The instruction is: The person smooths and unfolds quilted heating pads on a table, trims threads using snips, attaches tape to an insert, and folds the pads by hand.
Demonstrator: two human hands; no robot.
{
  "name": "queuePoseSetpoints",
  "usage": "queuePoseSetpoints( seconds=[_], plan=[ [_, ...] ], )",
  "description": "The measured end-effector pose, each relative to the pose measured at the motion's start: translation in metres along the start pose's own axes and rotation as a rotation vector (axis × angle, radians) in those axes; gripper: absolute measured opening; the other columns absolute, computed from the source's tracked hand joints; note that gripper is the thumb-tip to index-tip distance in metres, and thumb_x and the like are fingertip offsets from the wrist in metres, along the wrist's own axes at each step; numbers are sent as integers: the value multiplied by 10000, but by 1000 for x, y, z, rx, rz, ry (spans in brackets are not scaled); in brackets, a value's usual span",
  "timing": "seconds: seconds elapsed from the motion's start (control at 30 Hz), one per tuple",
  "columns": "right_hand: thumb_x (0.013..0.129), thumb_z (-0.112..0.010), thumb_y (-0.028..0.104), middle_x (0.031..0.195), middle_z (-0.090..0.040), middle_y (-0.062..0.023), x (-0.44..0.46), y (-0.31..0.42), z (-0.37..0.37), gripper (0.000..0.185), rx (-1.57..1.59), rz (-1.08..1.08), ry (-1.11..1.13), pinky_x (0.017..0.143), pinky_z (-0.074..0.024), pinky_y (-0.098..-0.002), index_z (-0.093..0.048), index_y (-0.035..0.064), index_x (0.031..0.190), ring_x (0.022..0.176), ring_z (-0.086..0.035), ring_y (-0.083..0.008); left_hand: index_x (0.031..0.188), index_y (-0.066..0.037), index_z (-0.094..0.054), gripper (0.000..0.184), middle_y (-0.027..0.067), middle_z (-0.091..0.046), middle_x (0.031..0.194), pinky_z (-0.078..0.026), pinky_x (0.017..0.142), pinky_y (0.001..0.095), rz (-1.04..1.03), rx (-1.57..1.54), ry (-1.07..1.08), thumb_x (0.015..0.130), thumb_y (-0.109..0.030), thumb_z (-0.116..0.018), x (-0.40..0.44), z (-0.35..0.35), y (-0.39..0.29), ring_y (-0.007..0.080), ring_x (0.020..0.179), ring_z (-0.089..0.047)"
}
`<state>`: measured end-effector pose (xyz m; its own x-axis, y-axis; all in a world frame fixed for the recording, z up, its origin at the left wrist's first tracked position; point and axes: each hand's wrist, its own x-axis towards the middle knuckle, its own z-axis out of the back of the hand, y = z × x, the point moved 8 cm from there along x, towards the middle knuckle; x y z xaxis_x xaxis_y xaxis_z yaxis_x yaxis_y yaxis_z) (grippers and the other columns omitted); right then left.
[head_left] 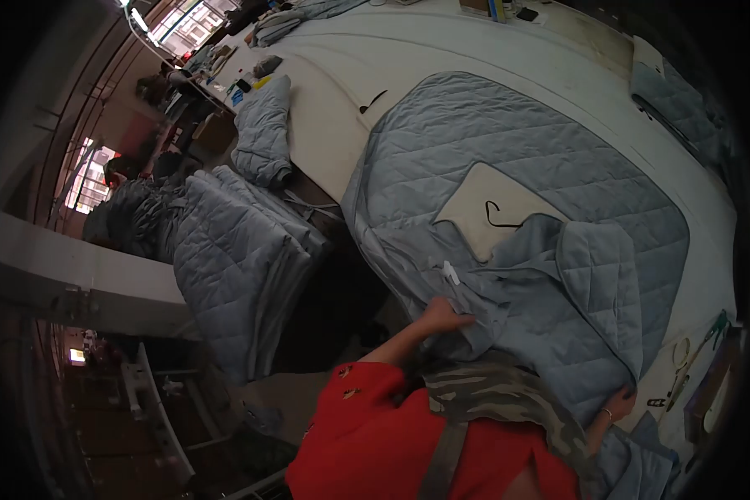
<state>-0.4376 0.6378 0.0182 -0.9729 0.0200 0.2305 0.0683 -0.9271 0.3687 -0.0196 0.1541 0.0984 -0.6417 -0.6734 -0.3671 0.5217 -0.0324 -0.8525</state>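
One quilt (508, 108), blue-grey, diamond-stitched, spread on the pale surface (321, 125) directly before the person, its near part gathered into loose folds. One gap in its middle, baring the surface and a thin black hooked line (500, 226), cord or mark, cannot tell which. One white tag (451, 273), lying on the folds just beyond the left hand (448, 318). Left fingers: closed, pinching a fold at the near side. Right hand (621, 404): at the near right edge, touching the cloth; how far its fingers are bent, and whether they grip, cannot tell. Handling, as judged: soft, limp, lightly padded; moderate in weight but bulky, not fragile, apt to sag and slide in loose layers, the plainer cloth more so than the stitched part. Best holds: the dark-bound rim, gripped with both layers together, at two well-parted places; the tag a poor one, liable to pull. Adjacent stock: one stack (225, 250) of folded quilted pieces, left of the surface; one pair of scissors (681, 357), right.
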Motion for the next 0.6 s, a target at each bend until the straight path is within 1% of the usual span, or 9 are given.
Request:
queuePoseSetpoints(
  seconds=[0.03, 0.1, 0.13, 0.2, 0.3, 0.4, 0.5, 0.53, 0.6],
  plan=[
    [845, -517, 349, 1147, -543, -173, 7, -3, -5, 471, 28, -53, 42, 865, -417, -390, -504, 29, 1190, 1020, -534, -317, 1051, -3, -551, 501, 150, -610, 1002, -448, 798, 327, -20, 175, 26, 630, -230, -701, 6, -4, 5, 243, 940, -584],
    [816, -518, 431, 1100, -577, -150, 23, -11, -19, 503, 148, -75, 44, 836, -433, -395, -527, 91, 1187, 1001, -552, -303, 1022, -13, -572, 458, 157, -615, 978, -452, 786, 331, -57, 29, -51, 624, -214, -678, 35, -5, 24, 262, 930, -588],
    [819, -519, 410, 1114, -570, -159, 29, 1, -16, 507, 125, -100, 90, 834, -436, -389, -519, 66, 1191, 997, -555, -306, 994, -24, -592, 418, 165, -619, 953, -456, 773, 335, -115, -100, -72, 619, -198, -655, 41, 7, 11, 281, 919, -592],
    [822, -520, 389, 1129, -562, -168, 42, 8, -24, 512, 110, -103, 139, 831, -440, -383, -511, 41, 1196, 994, -559, -309, 976, -23, -608, 335, 121, -642, 911, -451, 762, 320, 39, -139, -91, 653, -112, -606, 53, 34, -12, 201, 859, -599],
    [817, -508, 389, 1133, -556, -187, 73, -2, -45, 519, 74, -57, 115, 831, -430, -388, -524, 12, 1173, 994, -554, -324, 909, -13, -620, 280, 140, -644, 837, -455, 722, 326, -129, -14, -273, 641, -89, -592, 91, 88, -51, 220, 799, -607],
    [829, -476, 370, 1154, -533, -216, 80, 22, -53, 514, -4, -55, 461, 823, -427, -389, -525, -26, 1153, 991, -549, -345, 890, -7, -620, 262, 150, -639, 812, -455, 697, 331, -239, 76, -468, 643, -93, -593, 125, 148, -121, 240, 777, -609],
    [851, -439, 292, 1159, -525, -227, 94, 78, -31, 439, 381, -9, 483, 843, -412, -380, -544, -43, 1115, 1002, -537, -341, 835, -9, -632, 215, 157, -634, 764, -455, 659, 343, -293, 126, -560, 650, -109, -588, 176, 200, -204, 246, 738, -614],
    [857, -430, 262, 1157, -530, -217, 123, 79, -39, 415, 452, 35, 444, 853, -406, -376, -545, -45, 1112, 1012, -533, -325, 814, -16, -633, 251, 202, -618, 815, -458, 695, 413, -358, 120, -617, 639, -194, -601, 185, 216, -239, 364, 813, -589],
    [858, -436, 234, 1157, -536, -182, 180, 63, -50, 395, 820, -172, 412, 876, -392, -369, -541, -50, 1112, 1040, -519, -295, 824, 15, -623, 259, 228, -606, 830, -452, 719, 425, -467, 111, -772, 653, -173, -575, 222, 248, -295, 385, 834, -573]
  ],
)
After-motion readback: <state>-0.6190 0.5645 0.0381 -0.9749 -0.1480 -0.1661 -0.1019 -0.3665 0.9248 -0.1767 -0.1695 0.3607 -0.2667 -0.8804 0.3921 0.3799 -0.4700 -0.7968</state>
